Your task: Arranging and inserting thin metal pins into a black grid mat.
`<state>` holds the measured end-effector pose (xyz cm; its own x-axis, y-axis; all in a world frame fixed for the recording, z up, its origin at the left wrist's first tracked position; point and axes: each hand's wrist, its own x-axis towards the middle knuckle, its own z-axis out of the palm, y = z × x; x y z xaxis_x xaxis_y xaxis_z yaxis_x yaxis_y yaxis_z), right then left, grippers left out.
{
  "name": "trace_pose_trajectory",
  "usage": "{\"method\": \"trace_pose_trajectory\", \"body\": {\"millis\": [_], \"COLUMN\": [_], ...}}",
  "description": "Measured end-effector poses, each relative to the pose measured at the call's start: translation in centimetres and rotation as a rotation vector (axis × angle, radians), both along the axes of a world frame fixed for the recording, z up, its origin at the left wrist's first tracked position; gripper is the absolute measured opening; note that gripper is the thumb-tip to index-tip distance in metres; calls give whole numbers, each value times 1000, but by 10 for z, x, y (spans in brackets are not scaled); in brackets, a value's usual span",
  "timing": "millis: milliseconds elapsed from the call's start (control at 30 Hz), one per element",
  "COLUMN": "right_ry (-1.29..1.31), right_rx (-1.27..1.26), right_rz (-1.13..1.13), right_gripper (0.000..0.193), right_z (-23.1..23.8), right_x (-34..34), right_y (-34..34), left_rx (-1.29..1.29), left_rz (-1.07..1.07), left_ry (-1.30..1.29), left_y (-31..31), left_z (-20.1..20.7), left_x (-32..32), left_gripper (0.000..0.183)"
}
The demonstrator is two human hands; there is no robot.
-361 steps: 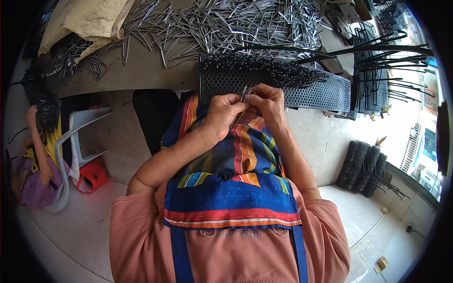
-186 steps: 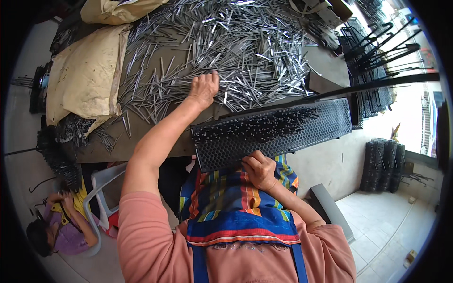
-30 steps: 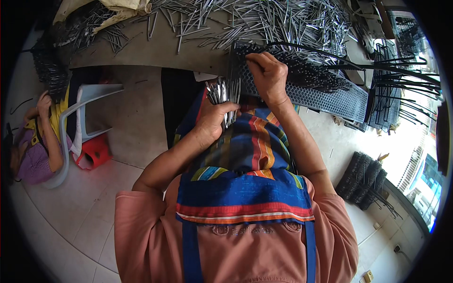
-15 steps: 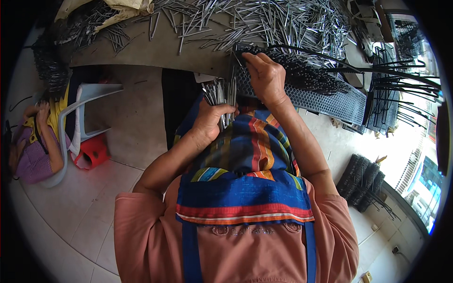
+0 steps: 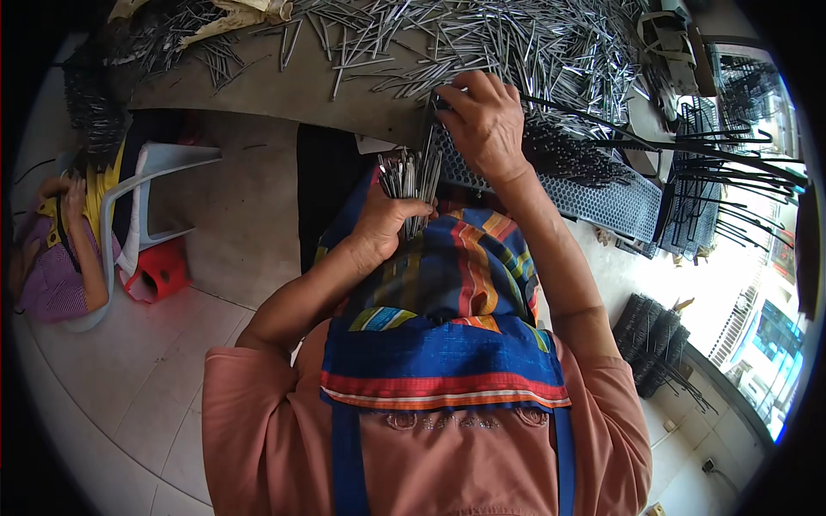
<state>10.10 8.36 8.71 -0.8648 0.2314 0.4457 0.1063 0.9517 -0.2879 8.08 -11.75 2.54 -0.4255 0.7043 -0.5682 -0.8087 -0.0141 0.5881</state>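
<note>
My left hand (image 5: 379,225) is closed around an upright bundle of thin metal rods (image 5: 409,175), held above my lap just in front of the table edge. To the right of it, my right hand (image 5: 487,125) is raised over the left end of a perforated metal plate (image 5: 602,205). Its thumb and fingertips are pinched together; whatever is between them is too small to make out. Behind and right of this hand, many dark rods (image 5: 572,159) stand packed together in the plate's holes. My hand hides some of them.
Loose metal rods (image 5: 533,52) lie heaped across the table (image 5: 258,95). At the right are racks of black hooked rods (image 5: 701,176), with dark wire bundles (image 5: 650,335) on the floor. On the left, another person (image 5: 64,249) sits near a pale chair (image 5: 142,193) and a red container (image 5: 157,273).
My right hand has shifted slightly up at the plate's left end, its fingers still pinched. The rod bundle in my left hand has moved slightly right.
</note>
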Motion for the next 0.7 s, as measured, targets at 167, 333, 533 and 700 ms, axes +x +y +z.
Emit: {"method": "trace_pose_trajectory", "body": {"millis": [167, 333, 533, 700], "right_ry": [-246, -243, -35, 112], "right_rx": [118, -21, -94, -111], "right_rz": [108, 103, 82, 21], "right_gripper": [18, 9, 4, 9], "right_z": [-19, -32, -17, -8], "right_x": [-24, -30, -30, 13], "right_y": [16, 18, 13, 8], "left_rx": [-36, -40, -53, -12], "left_rz": [-21, 34, 18, 34], "left_ry": [-28, -38, -14, -71], "left_y": [-3, -5, -3, -4], "left_z": [-1, 1, 4, -1], "left_x": [0, -5, -7, -6], "left_gripper": [38, 26, 26, 36]}}
